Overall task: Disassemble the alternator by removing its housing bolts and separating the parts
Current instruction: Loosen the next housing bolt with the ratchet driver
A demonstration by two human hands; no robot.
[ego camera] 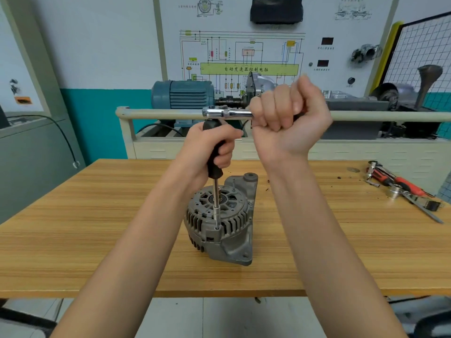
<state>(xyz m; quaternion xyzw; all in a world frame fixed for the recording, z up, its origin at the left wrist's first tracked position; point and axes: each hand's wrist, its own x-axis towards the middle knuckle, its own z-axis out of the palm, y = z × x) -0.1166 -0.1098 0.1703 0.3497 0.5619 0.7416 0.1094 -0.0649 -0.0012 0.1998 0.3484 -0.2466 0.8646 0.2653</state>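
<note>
Alternator upright near table centre, driver tip seated on rim bolt. My left hand wraps black driver handle; keep shaft plumb. My right hand clenches ratchet atop handle; swing level, steady.

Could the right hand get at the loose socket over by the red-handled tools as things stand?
Probably not yet: the right hand is wrapped around the ratchet. The table between it and the socket looks bare.
</note>
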